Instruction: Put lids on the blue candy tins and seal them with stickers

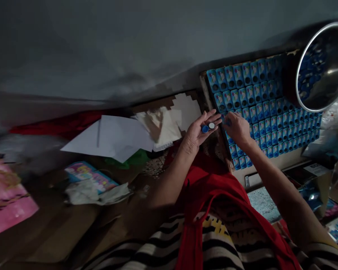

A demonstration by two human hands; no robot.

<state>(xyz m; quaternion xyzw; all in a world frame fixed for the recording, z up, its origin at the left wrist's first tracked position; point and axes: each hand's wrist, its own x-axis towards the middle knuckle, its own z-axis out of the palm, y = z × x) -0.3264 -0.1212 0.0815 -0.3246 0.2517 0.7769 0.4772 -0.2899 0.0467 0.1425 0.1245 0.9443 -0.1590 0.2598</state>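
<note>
My left hand is turned palm up beside the board's left edge, fingers stretched out. Resting on it are a small round blue cap and another round piece with a white face. Just to its right, my right hand is closed in a pinch over the left part of the rows; what its fingertips hold is hidden. Under and beyond it lie many small blue printed cards in tilted rows. Those at the top show dark round spots, while several lower down show blue round ones.
A shiny metal pot with blue pieces inside stands at the board's upper right. White paper sheets, a red cloth and a colourful printed packet lie left. A pink bag is far left. Boxes crowd the lower right.
</note>
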